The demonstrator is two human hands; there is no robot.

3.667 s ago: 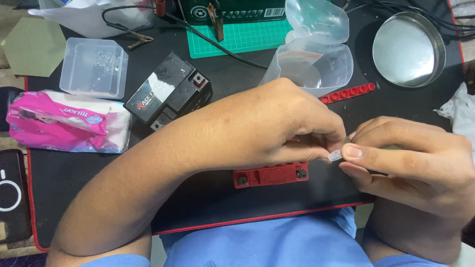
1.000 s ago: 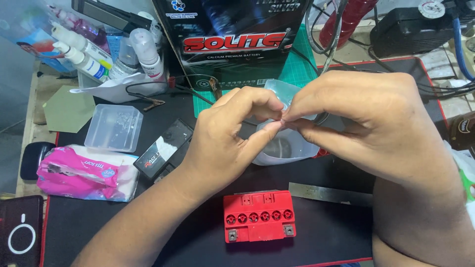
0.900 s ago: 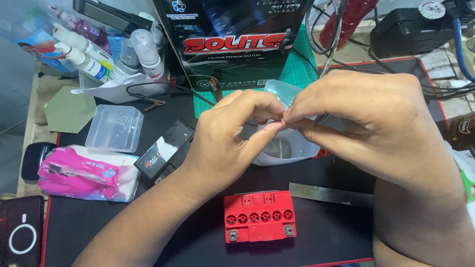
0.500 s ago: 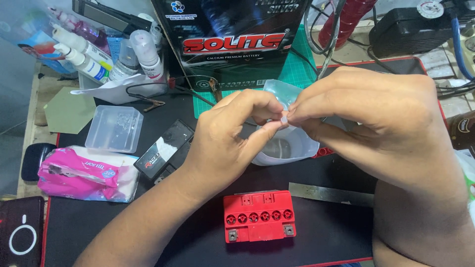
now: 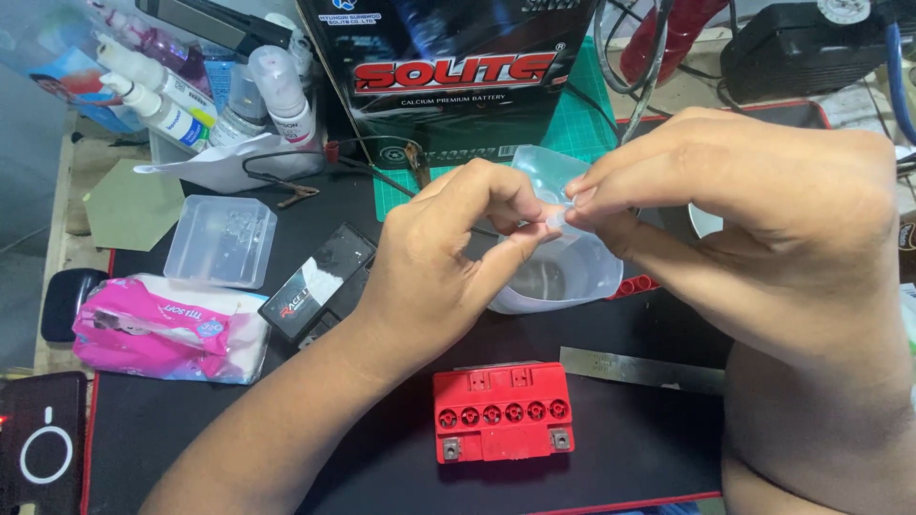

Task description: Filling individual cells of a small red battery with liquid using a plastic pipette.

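Small clear plastic piece (image 5: 556, 220), pinched between the fingertips of both hands, held in the air above the translucent plastic container (image 5: 563, 272) at mid tabletop. Exact shape too small to tell.

Left hand (image 5: 448, 262): forearm entering from lower left, rising diagonally; wrist straight, back of hand toward the camera. Thumb and forefinger closed on the left end of the piece, remaining fingers curled loosely under.

Right hand (image 5: 754, 205): forearm entering from lower right; wrist bent inward, back of hand up. Thumb and forefinger closed on the right end of the piece, fingertips of the two hands almost touching. Other fingers folded beneath the palm, mostly hidden.

Below the hands, on the black mat (image 5: 191, 429): red rectangular battery top with a row of six round ports (image 5: 503, 412), lying flat, well apart from both hands. Steel ruler (image 5: 639, 369) just right of it. Left of the left forearm: small black battery (image 5: 320, 284), clear lidded plastic box (image 5: 220, 240), pink tissue packet (image 5: 167, 326). Behind the hands: large black battery carton (image 5: 448, 76), standing upright on a green cutting mat (image 5: 582, 129).
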